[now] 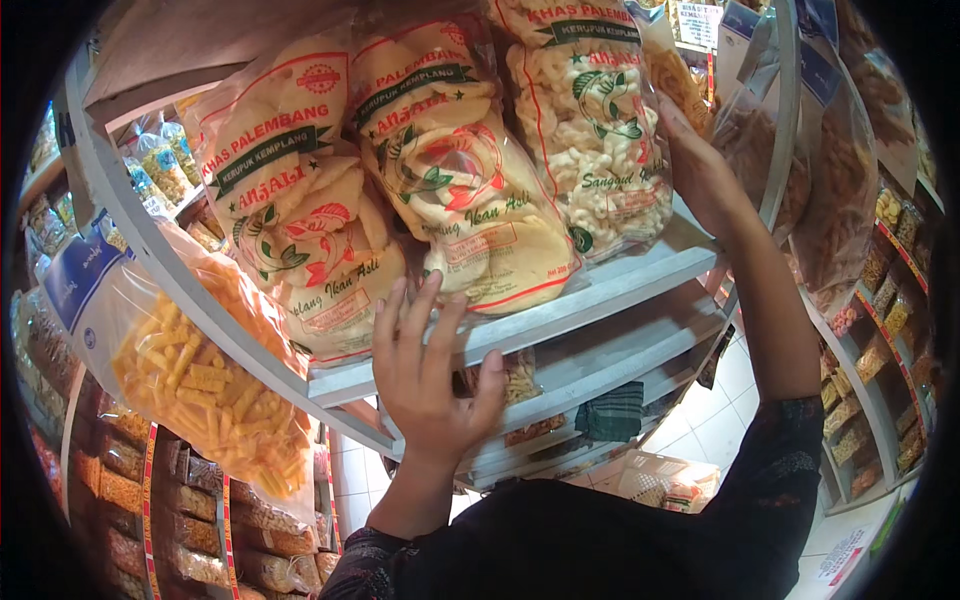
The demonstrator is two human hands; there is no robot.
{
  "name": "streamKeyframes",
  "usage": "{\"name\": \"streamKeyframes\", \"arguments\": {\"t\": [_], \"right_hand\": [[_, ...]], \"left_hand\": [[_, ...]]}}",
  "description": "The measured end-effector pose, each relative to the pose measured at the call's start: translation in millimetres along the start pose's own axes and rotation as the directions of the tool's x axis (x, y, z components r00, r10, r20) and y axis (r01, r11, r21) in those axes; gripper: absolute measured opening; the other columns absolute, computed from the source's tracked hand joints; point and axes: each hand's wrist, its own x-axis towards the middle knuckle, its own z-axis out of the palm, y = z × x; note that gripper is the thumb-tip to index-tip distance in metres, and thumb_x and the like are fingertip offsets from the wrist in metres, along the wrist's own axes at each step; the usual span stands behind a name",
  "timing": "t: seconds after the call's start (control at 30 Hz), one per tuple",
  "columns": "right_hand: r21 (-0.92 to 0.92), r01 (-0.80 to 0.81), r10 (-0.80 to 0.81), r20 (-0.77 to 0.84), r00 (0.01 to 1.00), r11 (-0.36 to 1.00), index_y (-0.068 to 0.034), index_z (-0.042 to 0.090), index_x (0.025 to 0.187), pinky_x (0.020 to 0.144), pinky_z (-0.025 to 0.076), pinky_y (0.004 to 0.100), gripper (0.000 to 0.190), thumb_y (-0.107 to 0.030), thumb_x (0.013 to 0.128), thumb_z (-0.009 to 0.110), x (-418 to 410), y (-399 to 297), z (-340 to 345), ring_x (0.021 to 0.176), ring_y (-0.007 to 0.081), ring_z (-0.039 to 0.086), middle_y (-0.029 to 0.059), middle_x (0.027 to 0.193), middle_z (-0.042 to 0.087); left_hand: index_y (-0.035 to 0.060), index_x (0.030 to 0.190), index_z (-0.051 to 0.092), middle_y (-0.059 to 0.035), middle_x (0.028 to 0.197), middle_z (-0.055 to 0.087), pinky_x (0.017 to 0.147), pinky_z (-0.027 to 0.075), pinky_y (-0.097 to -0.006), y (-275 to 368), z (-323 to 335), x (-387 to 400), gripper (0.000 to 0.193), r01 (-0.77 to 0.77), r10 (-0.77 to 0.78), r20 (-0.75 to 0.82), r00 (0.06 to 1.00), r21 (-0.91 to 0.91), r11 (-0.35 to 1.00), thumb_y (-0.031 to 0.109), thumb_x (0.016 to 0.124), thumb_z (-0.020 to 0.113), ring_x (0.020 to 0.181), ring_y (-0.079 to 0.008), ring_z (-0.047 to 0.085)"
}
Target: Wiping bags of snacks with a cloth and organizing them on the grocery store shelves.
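Three tall clear plastic bags of crackers stand side by side on a pale grey shelf (600, 286). The left bag (322, 217) and middle bag (457, 191) hold flat, pale crackers; the right bag (589, 142) holds small curled ones. All bear red and green print with fish drawings. My left hand (435, 375), fingers spread, reaches up to the bottom of the left and middle bags, in front of the shelf edge. Against the right bag's outer side lies my right hand (697, 165); its fingertips are partly hidden, so its grip is unclear.
A large bag of yellow stick snacks (210, 382) hangs left of the shelf frame (180, 262). Lower shelves hold a dark green cloth (611, 412) and snack packets. Below stands a pale basket (646, 476) on the tiled floor (697, 435). Packed snack racks (187, 532) line both sides.
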Motion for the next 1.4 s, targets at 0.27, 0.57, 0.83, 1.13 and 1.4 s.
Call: {"name": "streamKeyframes", "arguments": {"t": [0.27,0.57,0.83,1.13,1.4], "right_hand": [[-0.237,0.115,-0.153,-0.146,0.977,0.965,-0.012,0.042,0.143,0.102,0.04,0.0344,0.055,-0.045,0.1,0.048,-23.3,-2.6,-9.2,0.12,0.0186,0.052,0.008,0.133,0.052],[-0.401,0.336,-0.504,-0.458,0.732,0.852,-0.002,0.054,0.134,0.107,0.039,0.0353,0.042,-0.03,0.102,0.049,-85.9,8.0,17.4,0.123,0.0209,0.053,0.0107,0.133,0.057],[-0.329,-0.104,-0.244,-0.845,0.475,0.939,-0.004,0.057,0.114,0.079,0.049,0.0299,0.023,-0.02,0.098,0.054,-288.8,151.8,112.1,0.088,0.0148,0.06,0.0063,0.101,0.064],[0.274,-0.83,0.712,-0.674,0.196,0.487,-0.006,0.064,0.111,0.073,0.048,0.0322,0.03,-0.029,0.091,0.06,-520.2,246.8,292.8,0.082,0.0173,0.062,0.005,0.095,0.067],[0.092,-0.859,0.301,-0.951,0.075,0.504,-0.003,0.062,0.12,0.089,0.048,0.0351,0.038,-0.032,0.095,0.061,-596.0,167.7,366.2,0.098,0.0217,0.064,0.0124,0.105,0.068]], "left_hand": [[0.0045,0.112,0.062,-0.0169,0.12,0.061,0.1,0.04,-0.0513,-10.8,-3.4,-16.7,0.04,-0.071,0.012,-0.269,0.963,-0.211,0.975,0.037,0.087,0.06,0.121,-0.0429,0.05],[0.0105,0.114,0.056,-0.0121,0.116,0.057,0.101,0.042,-0.0534,-26.4,-16.7,-65.2,0.038,-0.232,0.152,-0.241,0.958,-0.348,0.908,0.041,0.092,0.056,0.12,-0.0408,0.052],[0.005,0.111,0.058,-0.0157,0.104,0.064,0.092,0.049,-0.0498,-72.1,-20.3,-171.8,0.031,-0.095,0.292,0.098,0.951,-0.808,0.582,0.025,0.087,0.061,0.102,-0.0375,0.06],[-0.0021,0.12,0.058,-0.0154,0.111,0.065,0.094,0.048,-0.0362,-86.2,-23.3,-285.1,0.034,0.842,0.279,0.844,0.458,-0.513,0.169,0.016,0.091,0.061,0.107,-0.0261,0.061],[0.0002,0.121,0.056,-0.0117,0.11,0.064,0.09,0.05,-0.0332,-26.1,32.7,-336.8,0.032,0.959,0.663,0.743,0.088,-0.243,0.145,0.024,0.1,0.053,0.101,-0.0196,0.062]]}}
